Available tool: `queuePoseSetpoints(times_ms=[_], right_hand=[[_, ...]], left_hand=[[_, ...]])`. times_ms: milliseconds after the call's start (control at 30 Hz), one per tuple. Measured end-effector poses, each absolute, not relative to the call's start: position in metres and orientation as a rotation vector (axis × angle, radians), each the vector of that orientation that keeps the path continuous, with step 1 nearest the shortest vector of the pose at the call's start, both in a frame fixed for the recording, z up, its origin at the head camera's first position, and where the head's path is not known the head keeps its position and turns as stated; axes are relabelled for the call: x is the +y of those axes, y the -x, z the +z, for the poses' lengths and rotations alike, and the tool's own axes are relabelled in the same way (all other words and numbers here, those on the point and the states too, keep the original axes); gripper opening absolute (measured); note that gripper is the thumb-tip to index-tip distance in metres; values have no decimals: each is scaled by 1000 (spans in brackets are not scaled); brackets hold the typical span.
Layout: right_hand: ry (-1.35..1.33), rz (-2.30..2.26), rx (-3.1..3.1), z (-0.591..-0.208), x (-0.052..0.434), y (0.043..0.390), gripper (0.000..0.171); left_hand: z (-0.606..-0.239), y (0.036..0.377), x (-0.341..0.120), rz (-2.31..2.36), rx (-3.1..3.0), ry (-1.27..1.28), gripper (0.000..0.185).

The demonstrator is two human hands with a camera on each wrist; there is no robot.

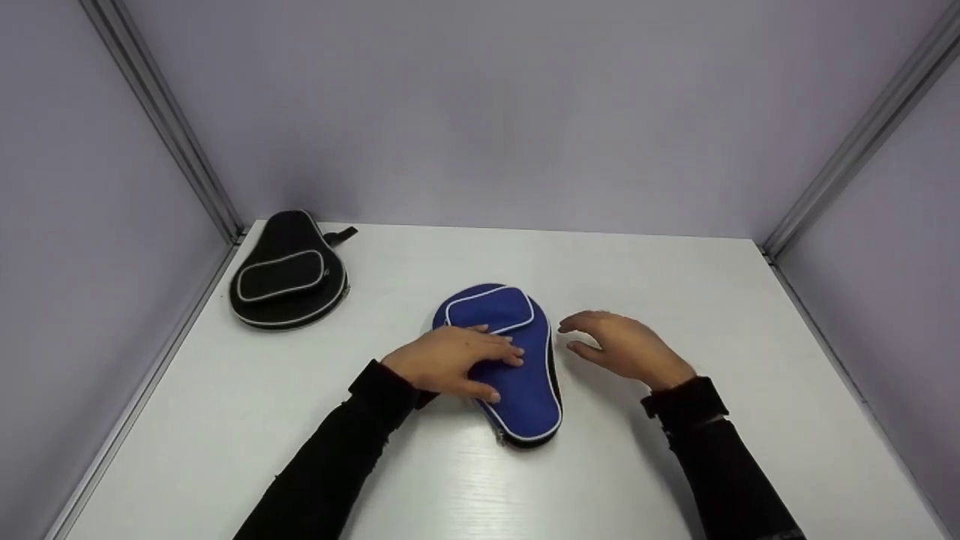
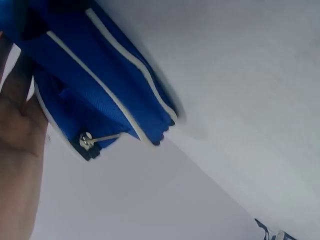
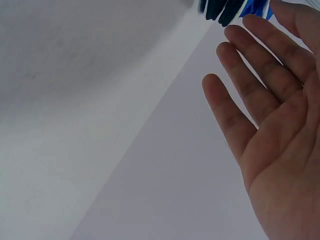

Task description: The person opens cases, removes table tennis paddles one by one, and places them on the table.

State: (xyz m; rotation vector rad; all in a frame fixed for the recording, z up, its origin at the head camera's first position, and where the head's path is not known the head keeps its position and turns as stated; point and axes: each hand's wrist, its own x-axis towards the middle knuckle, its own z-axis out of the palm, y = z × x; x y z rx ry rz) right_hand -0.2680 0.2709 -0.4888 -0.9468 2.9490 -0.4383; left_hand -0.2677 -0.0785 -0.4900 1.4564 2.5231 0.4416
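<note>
Head view looks down; both close wrist views share the blue case [image 1: 517, 367].

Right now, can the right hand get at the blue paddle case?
Probably yes. The right hand hovers open just beside the blue case, nothing lying between them; the left hand rests flat on the case's other side, leaving the near edge free.

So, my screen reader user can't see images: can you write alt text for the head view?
A person's left hand rests flat on a blue paddle-shaped fabric case with white piping on a white table, while the open right hand hovers beside it. A black paddle-shaped fabric case lies at the far left corner.
</note>
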Motion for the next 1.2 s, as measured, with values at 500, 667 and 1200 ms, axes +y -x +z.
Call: queuePoseSetpoints(times_ms=[500, 667, 1200], right_hand=[[916, -429, 2914, -490, 285, 268, 34], [869, -439, 2904, -491, 287, 266, 34], [879, -449, 2881, -493, 288, 268, 34]], left_hand=[[-449, 237, -50, -174, 2605, -1688, 67], [-445, 227, -36, -363, 2618, -1722, 91], [-470, 213, -11, -968, 2603, -1937, 44]])
